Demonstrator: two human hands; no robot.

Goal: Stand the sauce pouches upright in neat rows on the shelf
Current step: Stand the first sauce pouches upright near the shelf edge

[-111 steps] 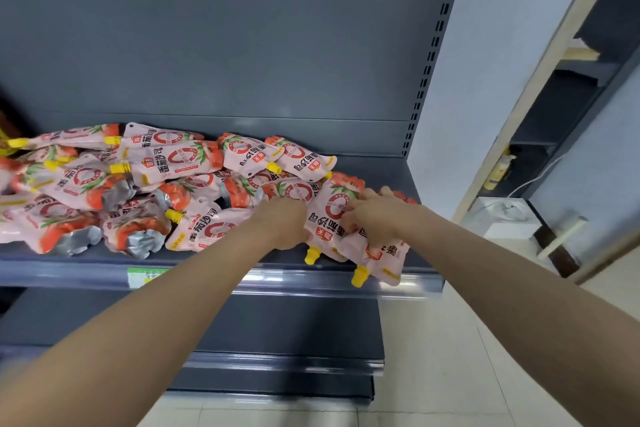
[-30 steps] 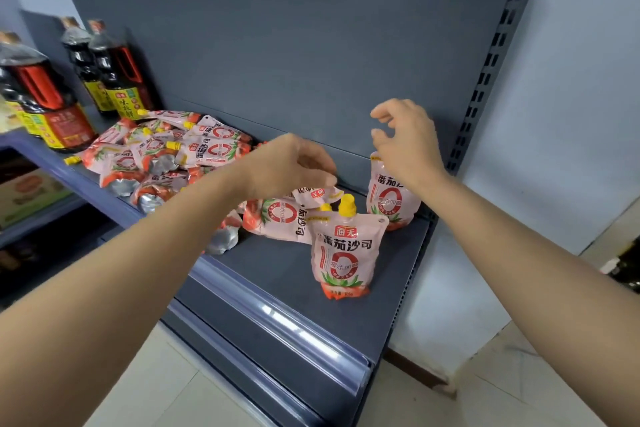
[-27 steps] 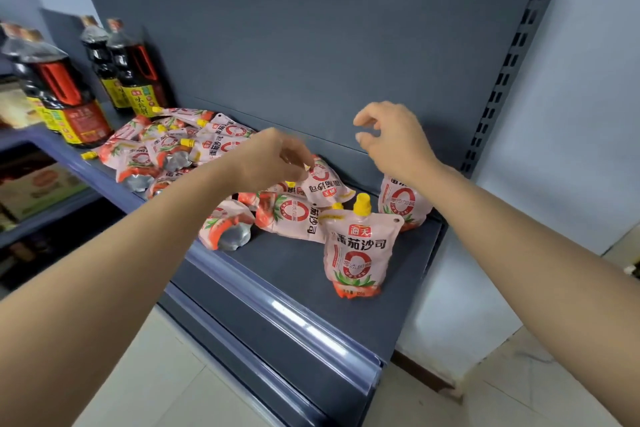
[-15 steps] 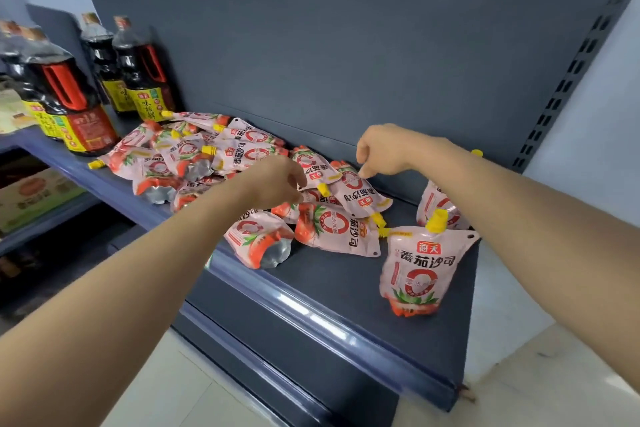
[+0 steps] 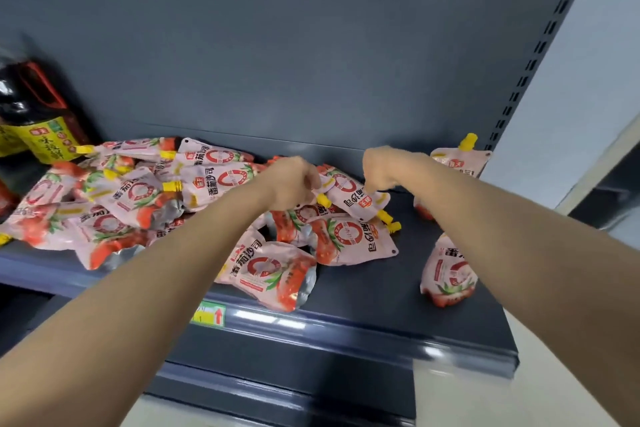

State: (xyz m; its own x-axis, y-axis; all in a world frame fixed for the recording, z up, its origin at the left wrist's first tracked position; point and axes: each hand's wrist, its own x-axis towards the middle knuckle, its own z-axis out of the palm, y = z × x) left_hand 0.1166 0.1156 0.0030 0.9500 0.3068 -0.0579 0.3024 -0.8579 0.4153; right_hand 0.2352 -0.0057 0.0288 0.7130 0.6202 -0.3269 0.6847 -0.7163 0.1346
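Pink tomato-sauce pouches with yellow spouts lie in a loose pile across the left and middle of the dark grey shelf. Two pouches stand upright at the right end: one at the back and one nearer the front, partly hidden by my right forearm. My left hand and my right hand both pinch the top pouch at the pile's right edge, left hand on its left corner, right hand on its upper right side. That pouch lies tilted, spout pointing down-right.
A dark soy sauce bottle with a yellow label stands at the far left. The shelf's back panel rises behind the pile. A green price tag sits on the front rail. Bare shelf surface shows between the pile and the upright pouches.
Both hands left the two upright pouches at the right end and moved left onto the pile. They now close on its top right pouch. The camera view has shifted left.
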